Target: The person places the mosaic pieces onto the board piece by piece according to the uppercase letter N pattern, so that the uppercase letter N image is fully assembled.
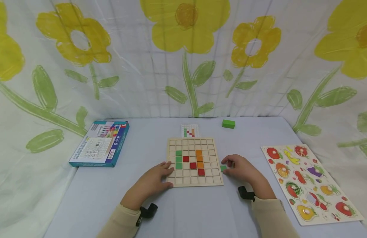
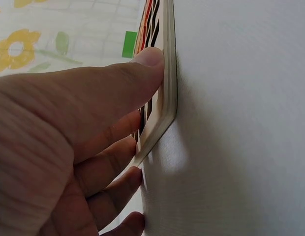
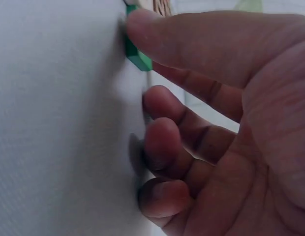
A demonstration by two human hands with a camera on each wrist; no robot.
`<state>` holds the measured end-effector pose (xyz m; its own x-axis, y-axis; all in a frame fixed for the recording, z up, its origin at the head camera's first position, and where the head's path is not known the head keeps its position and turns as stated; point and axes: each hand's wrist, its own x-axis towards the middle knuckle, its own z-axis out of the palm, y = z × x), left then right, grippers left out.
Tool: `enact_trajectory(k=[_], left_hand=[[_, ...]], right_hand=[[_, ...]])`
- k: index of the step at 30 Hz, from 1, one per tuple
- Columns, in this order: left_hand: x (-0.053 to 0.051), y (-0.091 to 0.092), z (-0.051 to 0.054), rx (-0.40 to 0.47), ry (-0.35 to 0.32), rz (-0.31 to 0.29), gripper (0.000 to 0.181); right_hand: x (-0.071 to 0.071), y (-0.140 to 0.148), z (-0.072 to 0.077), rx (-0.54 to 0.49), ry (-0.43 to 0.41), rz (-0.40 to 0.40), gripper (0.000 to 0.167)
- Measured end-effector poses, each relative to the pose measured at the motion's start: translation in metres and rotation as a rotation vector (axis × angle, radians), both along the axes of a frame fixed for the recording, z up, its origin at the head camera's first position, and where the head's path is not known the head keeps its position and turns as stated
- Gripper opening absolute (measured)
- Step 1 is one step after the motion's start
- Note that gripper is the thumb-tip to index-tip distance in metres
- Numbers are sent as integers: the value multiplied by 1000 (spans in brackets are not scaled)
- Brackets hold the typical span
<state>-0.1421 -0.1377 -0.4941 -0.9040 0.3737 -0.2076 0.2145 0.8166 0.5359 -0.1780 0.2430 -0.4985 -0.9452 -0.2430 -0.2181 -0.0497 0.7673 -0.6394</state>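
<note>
A wooden grid board (image 1: 186, 180) lies flat on the table in the head view. Green tiles (image 1: 178, 158) form a column in its cells, with an orange column (image 1: 199, 158) to their right. Red tiles (image 1: 186, 159) step down diagonally. At the board's near left corner rests my left hand (image 1: 152, 180), thumb on the rim and fingers along the left side. Just off the board's right edge, my right hand (image 1: 244, 172) pinches a loose green tile (image 1: 223, 168). In the right wrist view the thumb partly covers that tile (image 3: 138, 58); the index fingertip is hidden.
Behind the board lies a small pattern card (image 1: 190, 127) with a matching coloured grid. A green block (image 1: 228, 124) sits at the back right. On the left is a boxed set (image 1: 100, 143); a fruit puzzle board (image 1: 311, 185) lies on the right.
</note>
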Motion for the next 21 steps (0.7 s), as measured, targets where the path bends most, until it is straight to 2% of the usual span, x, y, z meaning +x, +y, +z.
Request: enact_trajectory(k=[6,12,15,18,21], left_hand=[[1,0,0,2,0,2,67],[1,1,0,-5,2,2,67],[1,0,0,-4,6,2,66],[1,0,1,-2,7,2,66],[1,-1,2,1,4,2,66]], right_hand=[[0,-3,-3,20,13,-58,18],[1,-3,-5,9,58,-225,19],[-1,-6,-6,-19,98,-284,16],[-1,-19,-3,-45,134,-307,12],[1,-44,3,-60,165,-289,9]])
